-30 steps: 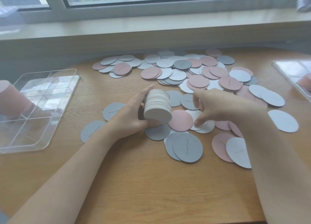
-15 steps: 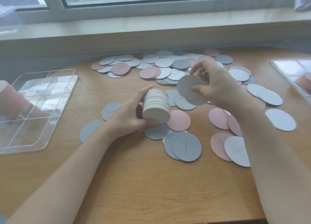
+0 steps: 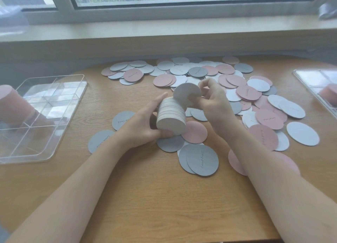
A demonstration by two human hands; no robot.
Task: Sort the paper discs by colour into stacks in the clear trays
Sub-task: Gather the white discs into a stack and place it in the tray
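Observation:
My left hand grips a thick stack of pale grey paper discs, held on its side just above the table. My right hand pinches a single pale disc and holds it against the far end of that stack. Many loose discs in pink, pale grey and darker grey lie spread over the wooden table behind and to the right. A clear divided tray lies at the left with a pink stack in it. A second clear tray at the right edge also holds a pink stack.
Two overlapping dark grey discs lie near the table's front, and others lie under my left wrist. A window sill runs along the back. Bare wood shows between my forearms.
My right hand picked a pale disc off the table, lifted it, and brought it left and down to the far end of the stack. My left hand kept the stack nearly still.

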